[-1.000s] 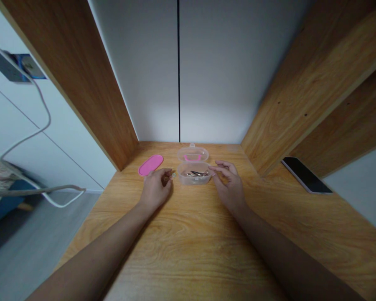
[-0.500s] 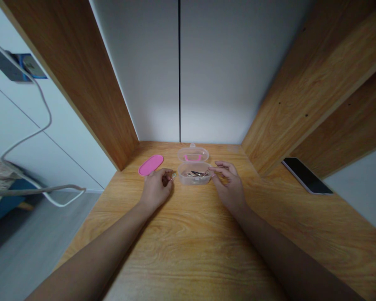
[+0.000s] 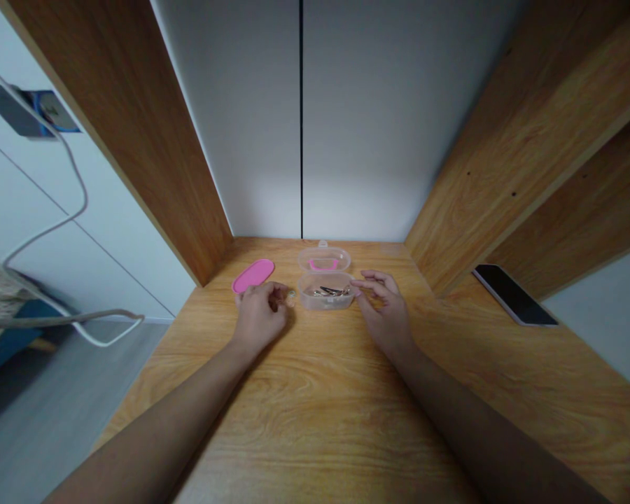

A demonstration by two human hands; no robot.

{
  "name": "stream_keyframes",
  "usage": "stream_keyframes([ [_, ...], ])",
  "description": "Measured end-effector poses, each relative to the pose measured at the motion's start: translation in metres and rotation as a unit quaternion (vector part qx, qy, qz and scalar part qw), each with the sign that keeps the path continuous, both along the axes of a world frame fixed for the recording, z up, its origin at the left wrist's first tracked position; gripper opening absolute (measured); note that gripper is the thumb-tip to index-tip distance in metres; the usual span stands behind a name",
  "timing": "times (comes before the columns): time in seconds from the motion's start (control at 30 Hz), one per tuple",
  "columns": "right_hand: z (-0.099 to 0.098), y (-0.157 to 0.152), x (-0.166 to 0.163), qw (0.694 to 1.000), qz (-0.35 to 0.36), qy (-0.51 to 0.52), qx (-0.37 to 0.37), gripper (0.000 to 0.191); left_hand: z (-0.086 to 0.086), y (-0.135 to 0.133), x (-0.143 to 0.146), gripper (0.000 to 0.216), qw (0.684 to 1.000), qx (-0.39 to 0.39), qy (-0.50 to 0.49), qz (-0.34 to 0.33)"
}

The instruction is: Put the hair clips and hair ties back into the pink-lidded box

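Note:
A small clear plastic case point(image 3: 326, 302) stands on the wooden desk with its lid point(image 3: 324, 259) swung back. Inside it lie several small metal pieces point(image 3: 334, 291), among them a dark slim one whose kind I cannot make out. My right hand point(image 3: 386, 311) has its thumb and fingertips on the case's right rim. My left hand point(image 3: 260, 311) rests left of the case, fingers bent with a gap between thumb and index finger. By those fingertips lies a tiny shiny item point(image 3: 292, 295), too small to name. A pink oval plate point(image 3: 253, 276) lies behind my left hand.
A dark-screened phone point(image 3: 514, 294) lies at the right by a wooden panel point(image 3: 504, 168). Behind the case rises a pale wall point(image 3: 357, 140); another wooden panel point(image 3: 120, 126) stands at the left. A white cable point(image 3: 78, 175) hangs beyond the desk's left edge.
My left hand has drawn back slightly to the left, leaving the tiny shiny item on the desk by its fingertips. My right hand stays at the case's rim.

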State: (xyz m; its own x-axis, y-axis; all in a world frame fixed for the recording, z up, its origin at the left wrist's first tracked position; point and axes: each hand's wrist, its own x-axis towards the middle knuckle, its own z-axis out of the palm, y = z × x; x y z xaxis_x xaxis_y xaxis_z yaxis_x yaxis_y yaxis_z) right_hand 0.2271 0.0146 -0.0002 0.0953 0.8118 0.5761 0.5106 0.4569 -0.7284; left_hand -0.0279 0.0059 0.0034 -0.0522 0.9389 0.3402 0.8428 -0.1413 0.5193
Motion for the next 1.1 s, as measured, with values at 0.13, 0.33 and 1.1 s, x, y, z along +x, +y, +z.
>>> stream_keyframes([
  [0.13, 0.0, 0.0, 0.001, 1.0, -0.006, 0.007, 0.0, 0.018, 0.001, 0.004, -0.009, 0.035, 0.994, 0.027, 0.059, 0.089],
  [0.33, 0.001, 0.001, 0.002, 1.0, -0.017, 0.01, -0.002, 0.019, -0.01, 0.019, -0.029, 0.054, 0.973, -0.007, 0.128, 0.19],
  [1.1, 0.01, -0.008, -0.003, 0.997, 0.02, -0.053, 0.056, 0.04, 0.002, 0.0, -0.008, 0.052, 0.965, 0.21, -0.018, -0.154],
])
